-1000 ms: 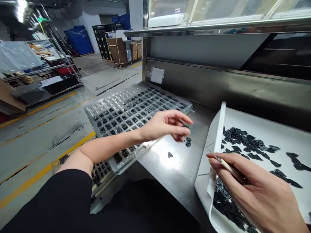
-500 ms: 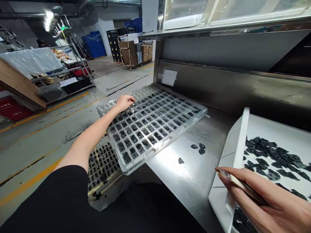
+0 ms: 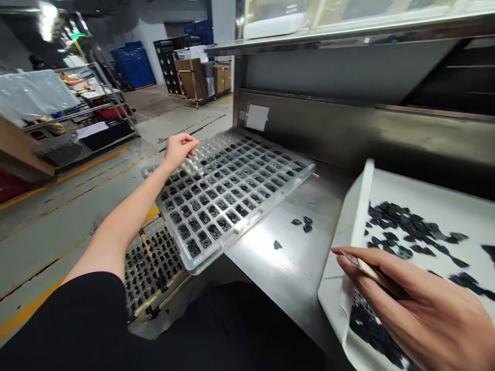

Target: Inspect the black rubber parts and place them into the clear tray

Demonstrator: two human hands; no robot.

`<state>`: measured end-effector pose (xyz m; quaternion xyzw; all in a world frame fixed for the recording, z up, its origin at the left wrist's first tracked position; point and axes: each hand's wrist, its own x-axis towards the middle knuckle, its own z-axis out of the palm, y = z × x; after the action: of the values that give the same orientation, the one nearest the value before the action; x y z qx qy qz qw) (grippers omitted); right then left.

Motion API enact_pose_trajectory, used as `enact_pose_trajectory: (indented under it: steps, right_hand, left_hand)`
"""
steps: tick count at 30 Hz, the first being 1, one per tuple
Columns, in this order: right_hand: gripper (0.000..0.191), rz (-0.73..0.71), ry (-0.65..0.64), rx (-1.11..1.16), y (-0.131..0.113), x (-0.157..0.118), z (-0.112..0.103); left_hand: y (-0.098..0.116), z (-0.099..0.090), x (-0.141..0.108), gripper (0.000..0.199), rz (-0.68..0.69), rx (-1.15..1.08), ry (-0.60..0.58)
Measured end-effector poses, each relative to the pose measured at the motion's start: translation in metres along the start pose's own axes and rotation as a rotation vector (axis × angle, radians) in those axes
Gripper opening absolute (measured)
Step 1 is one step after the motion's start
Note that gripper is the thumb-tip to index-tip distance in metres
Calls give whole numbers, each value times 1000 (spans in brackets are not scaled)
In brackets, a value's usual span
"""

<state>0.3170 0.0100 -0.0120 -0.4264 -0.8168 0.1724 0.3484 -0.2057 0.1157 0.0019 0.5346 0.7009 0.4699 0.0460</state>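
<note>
My left hand (image 3: 180,150) is over the far left part of a clear plastic tray (image 3: 216,252), its fingers pinched together. Whatever is between the fingertips, if anything, is too small to make out. Small black plastic parts (image 3: 193,248) lie in most of the tray's pockets; those in the far left corner look bare. My right hand (image 3: 421,293) grips a craft knife (image 3: 361,265) with a pale handle and a metal tip pointing left. It is held over the near left wall of a white bin (image 3: 344,226) with loose black parts (image 3: 410,221) inside.
Several loose black parts (image 3: 307,224) lie on the metal table (image 3: 286,278) between tray and bin. Lower left stands another tray of black parts (image 3: 154,263). A metal shelf (image 3: 348,33) overhangs the table's back. Beyond the floor are a cart (image 3: 116,103) and boxes (image 3: 189,77).
My left hand has lifted and drawn back to the left over the tray. My right hand keeps its grip on the knife. The whole view has shifted slightly.
</note>
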Motion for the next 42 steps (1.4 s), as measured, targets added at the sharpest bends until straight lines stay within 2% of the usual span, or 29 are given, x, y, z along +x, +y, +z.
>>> enact_pose_trajectory:
  steps: [1, 3, 5, 7, 8, 10, 12, 14, 17, 20, 23, 26, 29, 31, 37, 42]
  right_hand:
    - [15, -49, -18, 8, -1, 1, -1]
    - [12, -141, 79, 59, -6, 3, -2]
    - [11, -143, 161, 98, -12, 7, -5]
    - [17, -83, 249, 75, -17, 13, -14]
    - [22, -50, 311, 67, -19, 16, -22]
    - [20, -49, 466, 204, -25, 19, -42]
    - [18, -62, 591, 327, -37, 14, -65]
    - [13, -93, 677, 394, -52, -1, -87]
    - [6, -118, 790, 374, -75, -36, -110]
    - [8, -67, 938, 286, -90, -75, -117]
    - [7, -110, 1045, 216, -99, -113, -115]
    - [7, -134, 1102, 152, -101, -150, -109]
    - [6, 1, 1168, 105, -102, -183, -104]
    - [6, 81, 1201, 94, -102, -201, -102]
    - [8, 79, 1206, 76, -92, -228, -99]
    - [10, 133, 1152, 118, -86, -237, -93]
  left_hand:
    - [12, 1, -3, 16, 21, -18, 13]
    - [41, 7, -12, 30, 94, -67, 14]
    - [74, 20, -23, 40, 190, -145, -42]
    - [108, 38, -35, 26, 329, -262, -74]
    - [125, 49, -43, 23, 398, -312, -129]
    - [159, 71, -62, 33, 511, -360, -289]
    - [192, 94, -85, 35, 650, -358, -451]
    - [224, 119, -109, 31, 831, -343, -614]
    - [270, 160, -144, 30, 1153, -277, -860]
    - [311, 202, -182, 35, 1476, -117, -995]
    - [341, 240, -220, 49, 1679, 66, -1135]
    - [357, 268, -251, 73, 1767, 180, -1258]
    - [362, 288, -271, 79, 1846, 204, -1296]
    - [361, 298, -279, 77, 1907, 175, -1269]
    - [349, 325, -303, 52, 2029, 24, -1201]
    - [338, 338, -320, 43, 1975, 19, -1194]
